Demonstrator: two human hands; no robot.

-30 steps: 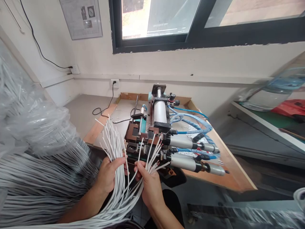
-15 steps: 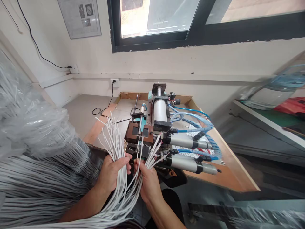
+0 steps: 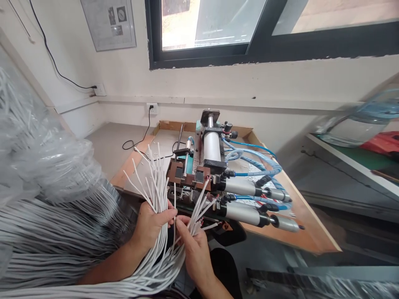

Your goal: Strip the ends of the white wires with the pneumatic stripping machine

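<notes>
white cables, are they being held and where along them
Yes: the left hand grips one bunch of cables a little below its free ends; the right hand grips another, also near the ends.

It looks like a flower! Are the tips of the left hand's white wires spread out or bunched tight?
Spread out. Above the left hand, the white wires fan apart, their tips pointing different ways.

A head-worn camera looks forward and down over both hands (image 3: pixel 174 236) toward a bench-mounted machine (image 3: pixel 215 174) below a window (image 3: pixel 205 25).
</notes>
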